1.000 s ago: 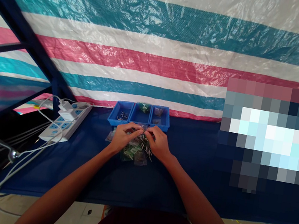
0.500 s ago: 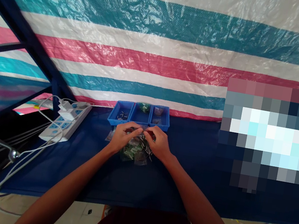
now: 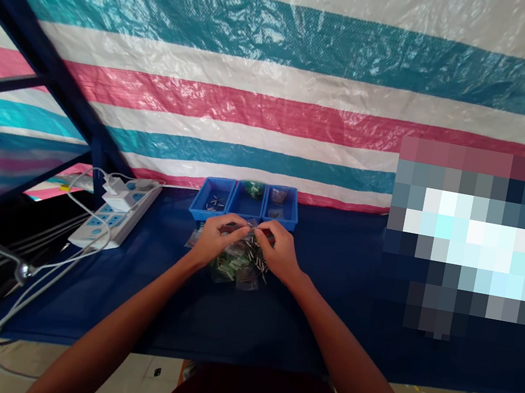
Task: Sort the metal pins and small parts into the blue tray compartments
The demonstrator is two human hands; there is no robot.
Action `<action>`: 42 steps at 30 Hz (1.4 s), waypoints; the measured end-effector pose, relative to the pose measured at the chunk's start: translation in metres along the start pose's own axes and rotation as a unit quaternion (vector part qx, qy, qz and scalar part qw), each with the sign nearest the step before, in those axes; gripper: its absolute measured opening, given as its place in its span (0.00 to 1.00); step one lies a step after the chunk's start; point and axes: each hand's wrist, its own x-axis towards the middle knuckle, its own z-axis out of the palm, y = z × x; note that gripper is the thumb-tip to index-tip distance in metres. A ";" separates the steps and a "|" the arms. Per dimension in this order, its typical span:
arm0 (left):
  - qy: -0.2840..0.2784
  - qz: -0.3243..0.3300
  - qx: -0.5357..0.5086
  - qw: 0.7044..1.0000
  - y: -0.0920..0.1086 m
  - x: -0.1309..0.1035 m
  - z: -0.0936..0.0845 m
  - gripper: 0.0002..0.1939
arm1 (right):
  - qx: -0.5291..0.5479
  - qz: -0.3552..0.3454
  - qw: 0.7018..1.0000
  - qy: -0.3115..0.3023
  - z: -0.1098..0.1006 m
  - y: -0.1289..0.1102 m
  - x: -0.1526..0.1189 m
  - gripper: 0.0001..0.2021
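Note:
My left hand (image 3: 217, 240) and my right hand (image 3: 279, 252) meet fingertip to fingertip just in front of the blue bins. Each is closed in a pinch on what looks like a small clear plastic bag (image 3: 251, 224), mostly hidden by the fingers. Beneath them lies a pile of small clear bags (image 3: 248, 279), some with green contents (image 3: 228, 268). Loose dark and silvery metal pins (image 3: 258, 261) spread beside my right hand. Another small bag (image 3: 193, 238) pokes out left of my left hand.
Behind the hands stand three joined blue bins: the left bin (image 3: 196, 202) holds metal pieces, the middle bin (image 3: 246, 207) a green bag, the right bin (image 3: 293, 210) clear bags. A white power strip (image 3: 123, 219) with cables lies left on the dark blue table (image 3: 333, 256). Striped sheeting (image 3: 257, 111) hangs behind.
My fingertips have shifted very slightly, with the right hand a touch further right. The bins and the pile stay where they were.

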 end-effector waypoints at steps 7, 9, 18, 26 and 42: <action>-0.111 -0.005 0.040 0.993 -0.004 0.002 -0.002 0.15 | 0.023 0.008 1.000 -0.011 -0.001 -0.003 0.000 0.08; -0.116 -0.002 0.044 0.992 -0.004 0.002 -0.002 0.16 | 0.025 0.004 1.000 -0.014 0.000 -0.003 0.000 0.09; -0.063 0.046 0.047 0.996 -0.005 0.002 -0.003 0.16 | 0.031 0.019 0.999 -0.008 -0.001 -0.002 0.000 0.12; -0.036 0.000 0.017 0.999 -0.002 0.001 -0.002 0.15 | 0.018 0.002 1.000 -0.022 0.000 -0.001 0.000 0.09; 0.019 -0.015 -0.017 1.000 -0.003 0.002 -0.001 0.15 | 0.017 0.043 0.998 -0.039 0.001 0.002 0.000 0.07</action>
